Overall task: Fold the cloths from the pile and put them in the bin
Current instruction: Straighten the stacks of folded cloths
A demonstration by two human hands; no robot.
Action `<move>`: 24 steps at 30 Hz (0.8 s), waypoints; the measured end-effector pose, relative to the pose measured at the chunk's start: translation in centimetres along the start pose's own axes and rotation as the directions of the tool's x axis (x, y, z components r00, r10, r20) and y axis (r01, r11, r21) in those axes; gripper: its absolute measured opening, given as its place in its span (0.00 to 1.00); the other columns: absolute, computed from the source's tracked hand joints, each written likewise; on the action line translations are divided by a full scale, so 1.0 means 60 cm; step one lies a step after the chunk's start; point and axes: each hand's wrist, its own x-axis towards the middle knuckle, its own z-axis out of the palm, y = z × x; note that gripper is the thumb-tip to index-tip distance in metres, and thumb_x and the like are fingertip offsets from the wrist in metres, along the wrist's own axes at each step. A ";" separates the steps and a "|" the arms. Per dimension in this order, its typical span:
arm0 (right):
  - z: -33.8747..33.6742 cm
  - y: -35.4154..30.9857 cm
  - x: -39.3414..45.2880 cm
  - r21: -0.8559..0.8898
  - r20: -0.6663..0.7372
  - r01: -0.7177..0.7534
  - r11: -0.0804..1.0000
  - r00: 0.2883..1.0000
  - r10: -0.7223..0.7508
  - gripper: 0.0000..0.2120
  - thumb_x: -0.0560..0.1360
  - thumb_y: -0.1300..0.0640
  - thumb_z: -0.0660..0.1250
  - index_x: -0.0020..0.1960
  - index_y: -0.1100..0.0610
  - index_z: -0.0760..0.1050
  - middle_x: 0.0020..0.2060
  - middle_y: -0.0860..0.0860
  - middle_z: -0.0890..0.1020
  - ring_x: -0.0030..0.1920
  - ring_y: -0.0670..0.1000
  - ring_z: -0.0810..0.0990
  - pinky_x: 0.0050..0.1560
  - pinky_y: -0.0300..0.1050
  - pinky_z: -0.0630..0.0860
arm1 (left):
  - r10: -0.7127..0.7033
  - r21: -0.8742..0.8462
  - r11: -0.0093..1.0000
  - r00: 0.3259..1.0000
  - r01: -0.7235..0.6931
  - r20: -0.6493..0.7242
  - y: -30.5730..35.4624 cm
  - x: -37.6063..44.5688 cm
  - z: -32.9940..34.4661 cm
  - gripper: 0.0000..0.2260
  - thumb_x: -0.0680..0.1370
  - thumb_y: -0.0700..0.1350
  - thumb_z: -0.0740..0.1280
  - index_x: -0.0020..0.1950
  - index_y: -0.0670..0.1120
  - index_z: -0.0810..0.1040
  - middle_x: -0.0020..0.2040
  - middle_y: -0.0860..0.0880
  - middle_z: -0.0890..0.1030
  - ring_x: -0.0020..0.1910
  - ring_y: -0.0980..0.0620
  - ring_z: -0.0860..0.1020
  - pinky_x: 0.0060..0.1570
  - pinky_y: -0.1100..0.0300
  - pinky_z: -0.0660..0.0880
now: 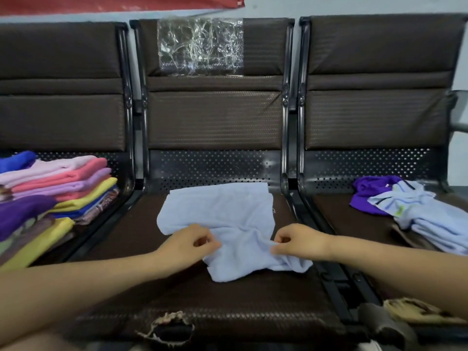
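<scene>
A pale blue cloth (pixel 222 214) lies partly spread and rumpled on the middle seat (pixel 141 282) of a dark brown bench. My left hand (pixel 184 245) pinches the cloth's near left part with curled fingers. My right hand (pixel 298 240) pinches a bunched fold at its near right edge. On the left seat stands a stack of folded cloths (pixel 58 193) in pink, lilac, yellow, blue and purple. On the right seat lies a loose pile of cloths (pixel 415 211), purple and pale blue. No bin is in view.
Black metal armrest bars (pixel 293 198) separate the seats. The middle seat's front edge has a torn hole (pixel 169 328). Clear plastic (pixel 200 44) is taped to the middle backrest. A tan rag (pixel 415 310) lies at the right seat's near corner.
</scene>
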 end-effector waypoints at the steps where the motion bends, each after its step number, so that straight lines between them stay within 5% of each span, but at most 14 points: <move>1: -0.003 0.005 0.001 0.042 -0.005 -0.012 0.999 1.000 0.012 0.12 0.76 0.55 0.66 0.36 0.58 0.70 0.31 0.51 0.72 0.34 0.46 0.70 0.34 0.37 0.66 | 0.031 -0.024 0.999 0.998 -0.030 0.052 0.006 -0.013 0.004 0.17 0.69 0.64 0.66 0.38 0.50 0.79 0.39 0.51 0.79 0.39 0.56 0.76 0.42 0.60 0.73; 4: -0.007 0.020 0.004 0.123 -0.019 -0.045 0.991 0.999 0.048 0.13 0.77 0.54 0.66 0.36 0.57 0.70 0.32 0.51 0.72 0.35 0.47 0.70 0.37 0.40 0.67 | 0.100 0.012 0.994 0.973 -0.105 0.206 0.020 -0.038 0.020 0.20 0.62 0.72 0.67 0.40 0.58 0.76 0.42 0.56 0.76 0.45 0.59 0.74 0.46 0.66 0.71; 6: -0.006 0.024 0.007 0.158 -0.019 -0.065 0.985 0.997 0.068 0.13 0.77 0.55 0.65 0.36 0.57 0.69 0.33 0.51 0.72 0.35 0.47 0.70 0.37 0.41 0.66 | 0.167 0.051 0.982 0.963 -0.181 0.212 0.026 -0.045 0.030 0.17 0.66 0.69 0.66 0.39 0.57 0.74 0.43 0.57 0.74 0.46 0.60 0.72 0.50 0.64 0.70; 8: -0.009 0.023 0.008 0.220 -0.063 -0.066 0.973 0.995 0.082 0.12 0.78 0.56 0.63 0.37 0.57 0.68 0.33 0.51 0.71 0.34 0.47 0.69 0.35 0.40 0.65 | 0.182 -0.047 0.983 0.977 -0.178 0.112 0.047 -0.040 0.032 0.18 0.71 0.63 0.63 0.36 0.48 0.73 0.37 0.56 0.73 0.40 0.60 0.71 0.46 0.60 0.70; 10: -0.022 0.018 0.010 0.320 -0.188 -0.028 0.947 0.978 0.093 0.10 0.79 0.58 0.61 0.39 0.59 0.68 0.34 0.52 0.71 0.34 0.48 0.68 0.33 0.40 0.64 | 0.040 -0.265 0.963 0.997 -0.058 -0.072 0.073 -0.020 0.006 0.15 0.77 0.55 0.63 0.35 0.47 0.70 0.32 0.57 0.71 0.35 0.61 0.69 0.40 0.62 0.68; 12: -0.043 0.004 0.008 0.419 -0.314 0.059 0.906 0.946 0.084 0.10 0.80 0.58 0.59 0.40 0.59 0.67 0.36 0.55 0.71 0.37 0.51 0.69 0.37 0.43 0.64 | -0.120 -0.433 0.901 0.965 0.008 -0.233 0.082 0.005 -0.041 0.14 0.81 0.46 0.61 0.37 0.43 0.72 0.35 0.51 0.72 0.38 0.57 0.71 0.41 0.62 0.67; 15: -0.072 -0.040 -0.003 0.406 -0.412 0.211 0.889 0.911 -0.028 0.13 0.80 0.58 0.59 0.37 0.55 0.68 0.35 0.50 0.74 0.37 0.49 0.72 0.39 0.44 0.66 | -0.134 -0.501 0.861 0.913 -0.085 -0.384 0.086 0.023 -0.115 0.13 0.81 0.48 0.60 0.47 0.38 0.76 0.41 0.41 0.77 0.42 0.52 0.73 0.46 0.53 0.70; 18: -0.101 -0.088 -0.009 0.334 -0.472 0.291 0.897 0.875 -0.108 0.11 0.80 0.57 0.59 0.40 0.56 0.72 0.38 0.51 0.77 0.39 0.49 0.74 0.40 0.45 0.68 | 0.055 -0.216 0.953 0.821 -0.213 -0.568 0.099 0.021 -0.179 0.15 0.80 0.49 0.60 0.41 0.39 0.73 0.35 0.47 0.73 0.37 0.56 0.70 0.41 0.57 0.66; 19: -0.113 -0.100 -0.011 0.315 -0.511 0.308 0.897 0.852 -0.113 0.10 0.80 0.57 0.59 0.41 0.57 0.74 0.39 0.51 0.77 0.39 0.49 0.74 0.40 0.44 0.68 | 0.191 0.015 0.974 0.780 -0.227 -0.595 0.102 0.017 -0.201 0.15 0.79 0.51 0.59 0.37 0.42 0.70 0.32 0.50 0.70 0.34 0.55 0.69 0.38 0.57 0.65; 21: -0.136 -0.113 -0.011 0.287 -0.600 0.360 0.887 0.790 -0.126 0.10 0.80 0.57 0.58 0.42 0.56 0.73 0.38 0.50 0.76 0.38 0.48 0.72 0.37 0.43 0.68 | 0.450 0.500 0.847 0.743 -0.180 -0.496 0.096 0.005 -0.239 0.17 0.77 0.58 0.58 0.33 0.48 0.63 0.26 0.51 0.64 0.28 0.51 0.66 0.31 0.56 0.61; 22: -0.144 -0.115 -0.008 0.248 -0.634 0.378 0.892 0.760 -0.146 0.10 0.80 0.57 0.58 0.42 0.56 0.73 0.38 0.50 0.76 0.37 0.47 0.71 0.37 0.42 0.67 | 0.500 0.613 0.774 0.747 -0.158 -0.438 0.085 0.000 -0.250 0.19 0.75 0.60 0.57 0.32 0.50 0.59 0.25 0.52 0.61 0.26 0.50 0.64 0.29 0.56 0.59; 24: -0.149 -0.118 -0.006 0.084 -0.641 0.367 0.926 0.731 -0.232 0.09 0.81 0.57 0.58 0.44 0.57 0.72 0.38 0.49 0.75 0.38 0.48 0.72 0.38 0.44 0.67 | 0.451 0.554 0.809 0.812 -0.197 -0.369 0.062 -0.007 -0.256 0.22 0.72 0.66 0.57 0.31 0.50 0.58 0.24 0.51 0.59 0.25 0.53 0.61 0.28 0.61 0.59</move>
